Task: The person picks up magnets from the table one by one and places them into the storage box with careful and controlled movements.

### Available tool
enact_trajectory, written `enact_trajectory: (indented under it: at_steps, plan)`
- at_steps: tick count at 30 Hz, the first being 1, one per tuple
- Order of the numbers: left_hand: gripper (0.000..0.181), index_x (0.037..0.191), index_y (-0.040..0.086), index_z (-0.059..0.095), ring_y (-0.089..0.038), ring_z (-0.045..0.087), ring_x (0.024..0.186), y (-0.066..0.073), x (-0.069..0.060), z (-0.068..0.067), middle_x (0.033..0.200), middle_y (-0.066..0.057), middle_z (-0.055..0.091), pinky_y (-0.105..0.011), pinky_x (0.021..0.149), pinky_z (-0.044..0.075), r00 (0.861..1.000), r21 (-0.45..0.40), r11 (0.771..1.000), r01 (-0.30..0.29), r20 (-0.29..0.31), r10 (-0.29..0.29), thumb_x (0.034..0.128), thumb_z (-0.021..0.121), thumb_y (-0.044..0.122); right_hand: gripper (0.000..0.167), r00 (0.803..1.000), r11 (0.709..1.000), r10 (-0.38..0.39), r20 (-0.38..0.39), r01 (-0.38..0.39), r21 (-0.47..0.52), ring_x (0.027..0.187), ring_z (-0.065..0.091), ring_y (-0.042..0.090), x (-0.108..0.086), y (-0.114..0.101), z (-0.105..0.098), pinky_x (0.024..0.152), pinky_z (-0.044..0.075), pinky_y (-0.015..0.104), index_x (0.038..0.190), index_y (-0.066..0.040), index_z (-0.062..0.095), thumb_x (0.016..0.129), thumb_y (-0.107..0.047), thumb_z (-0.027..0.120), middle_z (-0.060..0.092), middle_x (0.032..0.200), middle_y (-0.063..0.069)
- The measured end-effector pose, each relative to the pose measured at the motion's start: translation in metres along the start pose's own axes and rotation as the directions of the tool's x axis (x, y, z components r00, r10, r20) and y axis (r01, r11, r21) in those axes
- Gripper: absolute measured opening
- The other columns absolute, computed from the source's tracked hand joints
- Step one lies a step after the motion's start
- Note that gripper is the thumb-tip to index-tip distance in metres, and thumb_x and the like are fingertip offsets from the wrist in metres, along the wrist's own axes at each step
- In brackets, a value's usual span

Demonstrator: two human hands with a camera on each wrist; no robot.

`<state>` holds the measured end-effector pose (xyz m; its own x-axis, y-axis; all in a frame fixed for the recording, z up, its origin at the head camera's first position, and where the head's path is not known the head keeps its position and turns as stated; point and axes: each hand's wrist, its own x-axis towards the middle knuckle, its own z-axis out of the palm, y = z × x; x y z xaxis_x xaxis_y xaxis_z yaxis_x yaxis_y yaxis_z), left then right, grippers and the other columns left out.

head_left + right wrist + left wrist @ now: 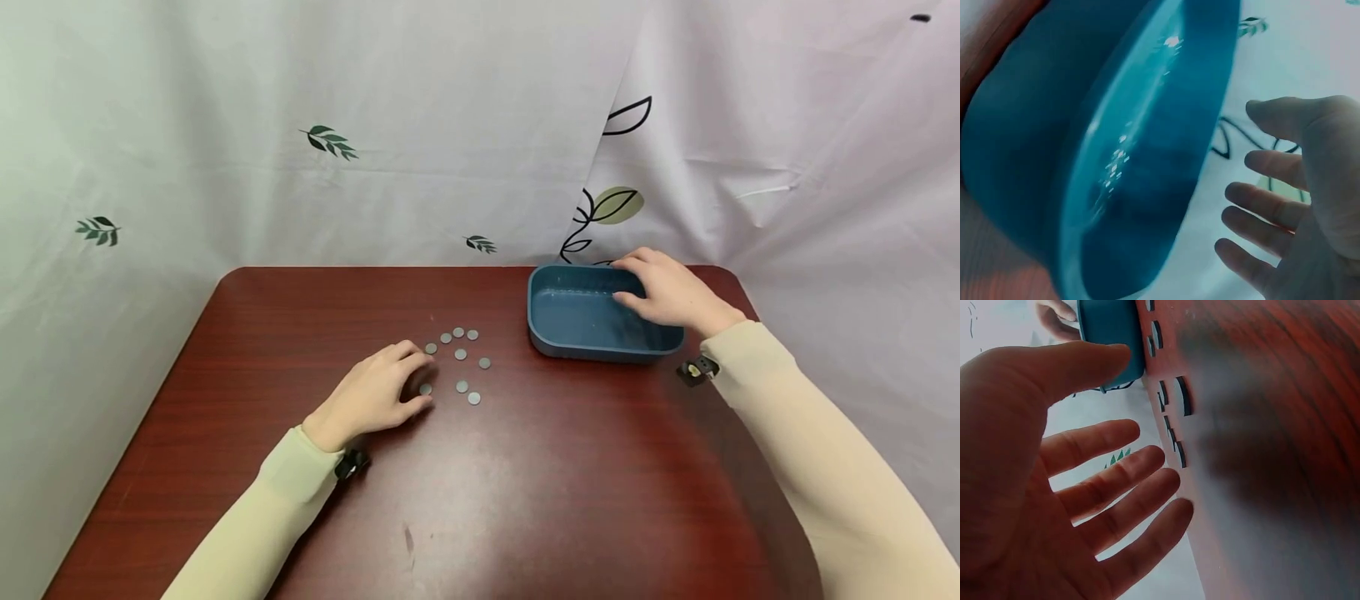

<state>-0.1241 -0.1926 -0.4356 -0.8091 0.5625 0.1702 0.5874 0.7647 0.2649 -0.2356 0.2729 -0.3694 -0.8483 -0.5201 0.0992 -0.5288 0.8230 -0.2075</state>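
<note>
Several small grey discs (460,354) lie scattered on the dark red table. Beside them is my left hand (369,390), its fingers apart and slightly bent. One disc (426,389) shows in the gap between its thumb and fingers, and the left wrist view shows nothing held in this hand (1019,475). At the back right stands a blue rectangular tub (577,317) with rounded corners and no discs visible inside. My right hand (671,293) hovers over its right end with the fingers spread. In the right wrist view that hand (1316,212) appears apart from the tub's rim (1079,150).
The table (570,492) has rounded back corners. A pale curtain (420,125) with leaf prints hangs right behind it and along both sides. A dark wrist device (351,465) sits at the left cuff, and another device (697,370) at the right cuff.
</note>
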Motion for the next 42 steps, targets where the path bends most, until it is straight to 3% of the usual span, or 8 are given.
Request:
enact_trajectory:
  at_steps: [9,14,20,30,36,42]
  plan:
    - [0.038,0.116,0.012,0.071,-0.013,0.053,0.079,0.000,0.003,0.002,0.101,-0.001,0.060,-0.033,0.074,0.049,0.999,0.008,1.000,-0.003,0.044,0.003,0.0832,0.083,0.027,0.065,0.987,0.996,0.077,0.142,-0.068,-0.062,0.141,0.043,0.050,0.009,0.015,0.006,0.118,0.034,0.062,0.152,0.005,0.044,0.097,-0.020,0.068,0.045,0.155,0.030]
    - [0.034,0.114,0.014,0.071,-0.012,0.051,0.075,0.000,0.004,0.006,0.097,-0.001,0.059,-0.031,0.073,0.050,0.999,0.001,1.000,-0.015,0.051,0.015,0.0837,0.082,0.023,0.065,0.972,0.995,0.100,0.214,-0.092,-0.048,0.140,0.045,0.049,0.008,0.017,0.004,0.116,0.036,0.064,0.155,0.004,0.042,0.099,-0.020,0.066,0.046,0.154,0.031]
    - [0.031,0.111,0.013,0.073,-0.013,0.053,0.076,0.003,0.006,0.007,0.096,-0.001,0.060,-0.034,0.074,0.052,0.998,0.013,0.998,-0.054,0.034,0.053,0.0824,0.083,0.019,0.064,0.967,0.995,0.100,0.236,-0.092,-0.047,0.138,0.048,0.049,0.005,0.018,-0.001,0.114,0.038,0.065,0.153,0.004,0.044,0.098,-0.019,0.067,0.049,0.150,0.031]
    - [0.024,0.104,0.012,0.074,-0.017,0.057,0.082,0.002,0.009,0.010,0.092,0.002,0.055,-0.036,0.078,0.054,0.996,0.064,0.994,-0.084,0.043,0.081,0.0815,0.082,0.016,0.053,0.967,0.992,0.119,0.225,-0.107,-0.065,0.126,0.059,0.045,-0.007,0.016,-0.006,0.108,0.045,0.063,0.142,0.003,0.057,0.095,-0.016,0.070,0.061,0.138,0.027]
    - [0.021,0.101,0.012,0.073,-0.017,0.058,0.080,0.003,0.009,0.009,0.091,0.002,0.055,-0.036,0.077,0.054,0.995,0.079,0.993,-0.090,0.042,0.087,0.0812,0.081,0.013,0.034,0.975,0.989,0.139,0.171,-0.128,-0.077,0.101,0.070,0.035,-0.013,0.007,-0.007,0.094,0.054,0.058,0.123,0.000,0.069,0.093,-0.014,0.074,0.073,0.118,0.021]
    - [0.015,0.097,0.014,0.072,-0.018,0.058,0.080,0.005,0.009,0.010,0.091,0.002,0.057,-0.036,0.076,0.055,0.996,0.070,0.994,-0.083,0.020,0.081,0.0841,0.080,0.012,0.020,0.975,0.981,0.184,0.122,-0.175,-0.085,0.082,0.069,0.029,-0.020,0.002,-0.002,0.078,0.056,0.055,0.107,-0.005,0.072,0.092,-0.017,0.075,0.076,0.099,0.014]
